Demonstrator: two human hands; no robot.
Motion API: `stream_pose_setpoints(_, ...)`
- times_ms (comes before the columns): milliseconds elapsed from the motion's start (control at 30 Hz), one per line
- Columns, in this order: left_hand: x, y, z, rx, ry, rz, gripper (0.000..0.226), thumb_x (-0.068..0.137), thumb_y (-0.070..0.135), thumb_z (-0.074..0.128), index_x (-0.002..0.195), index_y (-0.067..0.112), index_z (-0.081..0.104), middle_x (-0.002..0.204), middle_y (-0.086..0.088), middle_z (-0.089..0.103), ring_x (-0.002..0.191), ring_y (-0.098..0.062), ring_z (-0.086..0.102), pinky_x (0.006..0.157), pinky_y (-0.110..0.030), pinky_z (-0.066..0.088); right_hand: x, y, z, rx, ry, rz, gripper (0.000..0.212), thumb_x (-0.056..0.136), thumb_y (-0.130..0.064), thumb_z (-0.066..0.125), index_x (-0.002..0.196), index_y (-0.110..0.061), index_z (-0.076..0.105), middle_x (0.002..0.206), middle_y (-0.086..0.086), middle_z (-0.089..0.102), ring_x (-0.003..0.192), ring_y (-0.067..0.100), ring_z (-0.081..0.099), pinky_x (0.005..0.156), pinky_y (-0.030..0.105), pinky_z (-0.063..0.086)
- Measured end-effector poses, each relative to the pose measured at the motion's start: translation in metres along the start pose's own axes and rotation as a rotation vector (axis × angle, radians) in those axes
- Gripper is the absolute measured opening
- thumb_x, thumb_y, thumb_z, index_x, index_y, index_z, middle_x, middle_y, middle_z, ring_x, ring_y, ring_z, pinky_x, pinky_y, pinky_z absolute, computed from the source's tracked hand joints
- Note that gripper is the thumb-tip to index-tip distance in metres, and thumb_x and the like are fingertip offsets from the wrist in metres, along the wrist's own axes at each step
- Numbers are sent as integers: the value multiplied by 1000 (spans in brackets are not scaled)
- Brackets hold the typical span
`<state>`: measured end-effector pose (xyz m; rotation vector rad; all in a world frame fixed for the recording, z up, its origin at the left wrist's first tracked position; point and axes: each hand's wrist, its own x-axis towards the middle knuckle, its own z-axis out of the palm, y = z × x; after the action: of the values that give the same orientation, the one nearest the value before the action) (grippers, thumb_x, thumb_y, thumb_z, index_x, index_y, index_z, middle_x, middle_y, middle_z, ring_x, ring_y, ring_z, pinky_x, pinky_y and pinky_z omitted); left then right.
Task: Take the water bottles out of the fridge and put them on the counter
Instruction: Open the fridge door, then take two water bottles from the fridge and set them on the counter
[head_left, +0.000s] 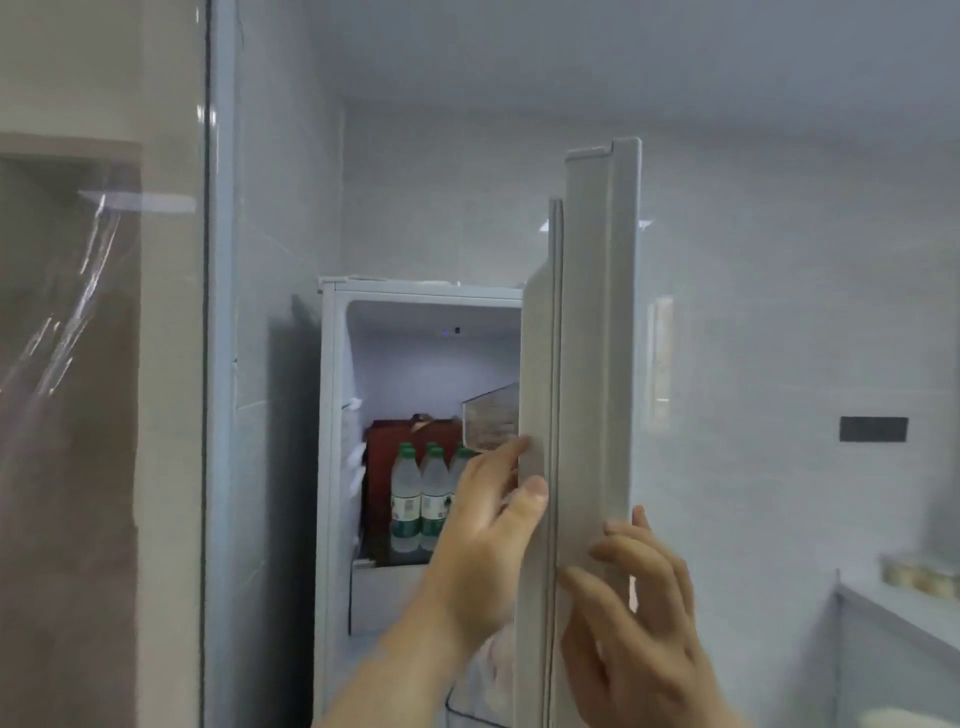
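A white fridge (332, 467) stands in the corner with its door (597, 364) swung partly out, seen edge-on. On a shelf inside stand several clear water bottles (420, 499) with green caps and green-white labels. My left hand (488, 540) grips the inner edge of the door, thumb on its front rim, and hides part of the rightmost bottle. My right hand (639, 623) rests on the outer edge of the door with fingers spread and curled against it.
A dark red box (379, 457) stands behind the bottles, and a clear door bin (491, 415) hangs inside the door. A glass panel (104, 364) fills the left. The pale counter (893, 613) lies at the lower right, under a black wall socket (874, 429).
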<state>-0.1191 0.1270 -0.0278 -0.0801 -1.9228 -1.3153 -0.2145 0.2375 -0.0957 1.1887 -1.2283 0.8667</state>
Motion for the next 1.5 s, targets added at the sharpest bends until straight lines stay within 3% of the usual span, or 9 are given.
stream_pose_setpoints(200,-19,6,111,45,-87,73,70,82,70,35,146,42,33,154,31,11,139,19,9,116,-25,18,-7,52,-75,-83,138,258,36,78,-11,57,113,-9,65,125,21,43,113,34,56,111,28,37)
stream_pose_setpoints(267,-21,10,144,122,-127,74,72,83,71,32,150,42,24,154,35,-7,132,29,-7,117,-23,10,-11,75,-93,-192,152,282,35,86,-23,58,111,-1,69,124,27,46,109,43,55,105,37,43)
stream_pose_setpoints(433,-15,21,206,197,-148,138,65,96,53,37,154,31,18,159,17,-15,145,5,-11,112,-14,3,-17,122,-126,-334,120,189,42,81,-28,63,115,-5,65,125,20,46,107,42,51,92,47,42)
stream_pose_setpoints(667,-3,17,264,268,-138,112,83,84,67,27,154,25,17,161,8,-20,150,-9,-8,121,-37,15,-11,155,-147,-397,144,33,28,97,-29,47,116,-9,52,121,2,47,109,29,48,97,39,31)
stream_pose_setpoints(967,10,20,314,369,-168,133,74,92,58,31,154,22,15,162,-4,-18,149,-17,-14,121,-40,11,-36,213,-168,-307,107,250,45,99,-45,44,119,-7,60,126,6,43,119,25,43,107,25,31)
stream_pose_setpoints(1167,22,20,339,376,-227,129,70,93,55,34,154,25,16,163,-4,-17,150,-19,-12,121,-43,12,-45,241,-178,-242,58,399,57,98,-58,37,124,-12,56,129,14,43,120,32,40,99,41,38)
stream_pose_setpoints(1267,29,22,341,380,-288,126,65,95,52,38,152,26,21,163,-7,-12,151,-23,-5,120,-43,16,-45,249,-184,-236,48,458,53,93,-44,50,121,-1,62,126,27,50,118,37,43,99,45,40)
stream_pose_setpoints(1400,41,26,310,384,-276,237,56,94,46,44,144,22,42,162,-1,19,146,-16,25,114,-37,30,-29,234,-192,-249,142,444,45,83,-24,55,115,7,63,121,31,57,113,45,53,106,26,31)
stream_pose_setpoints(1500,42,28,252,378,-86,378,48,92,44,45,134,22,55,148,5,46,136,-5,39,110,-34,37,-13,195,-178,-132,204,366,41,81,-16,53,111,10,62,117,29,59,114,36,53,104,30,36)
